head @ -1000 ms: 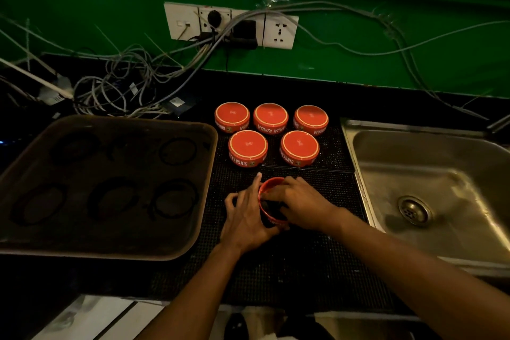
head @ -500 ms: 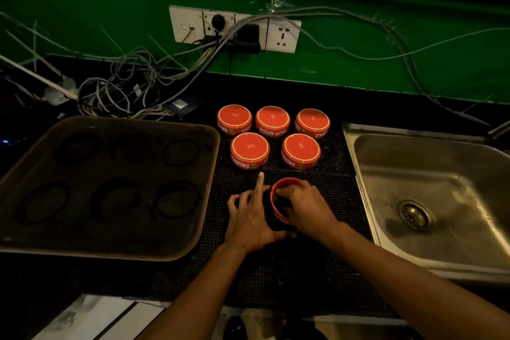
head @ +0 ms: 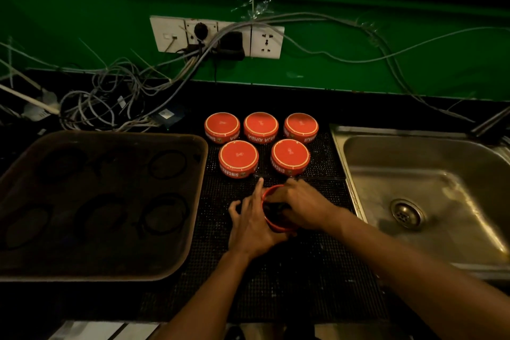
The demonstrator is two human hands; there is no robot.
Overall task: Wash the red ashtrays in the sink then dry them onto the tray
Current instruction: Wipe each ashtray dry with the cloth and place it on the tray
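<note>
Several red ashtrays stand upside down in two rows on the black mat, among them one at the front left and one at the front right. Just in front of them another red ashtray sits tilted with its dark hollow showing. My right hand grips its rim from above, fingers curled over the edge. My left hand lies against its left side with the index finger straight. The brown tray is to the left and the steel sink to the right.
A tangle of grey cables lies on the counter behind the tray, running up to a wall socket strip on the green wall. The black mat reaches down to the counter's front edge.
My left hand had drawn a little away from the ashtray half a second ago and now lies against its side again. The right hand keeps its grip; the ashtray stays tilted.
</note>
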